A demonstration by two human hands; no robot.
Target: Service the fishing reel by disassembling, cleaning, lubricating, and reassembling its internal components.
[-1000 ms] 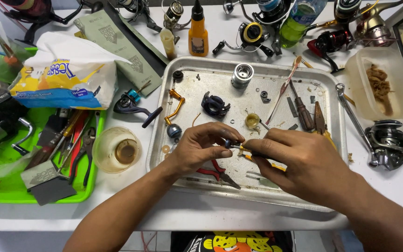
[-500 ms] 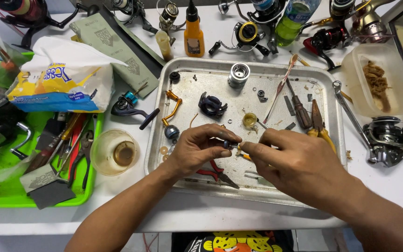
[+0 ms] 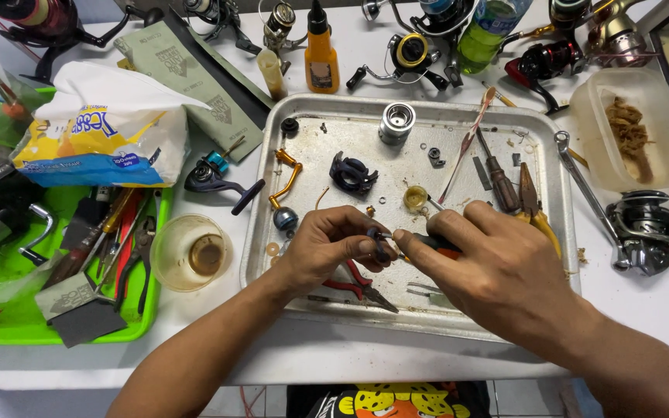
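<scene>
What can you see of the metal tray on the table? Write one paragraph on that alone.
The metal tray is a shallow, rectangular, silver pan with rounded corners and a raised rim, scuffed and stained. It lies flat on the white table, between a clear plastic cup and a fishing reel. Small reel parts, a silver spool, screwdrivers and red-handled pliers lie in it. The left hand and right hand work above it.

Bare forearms, no sleeves; left hand, right hand ungloved, ringless.
</scene>
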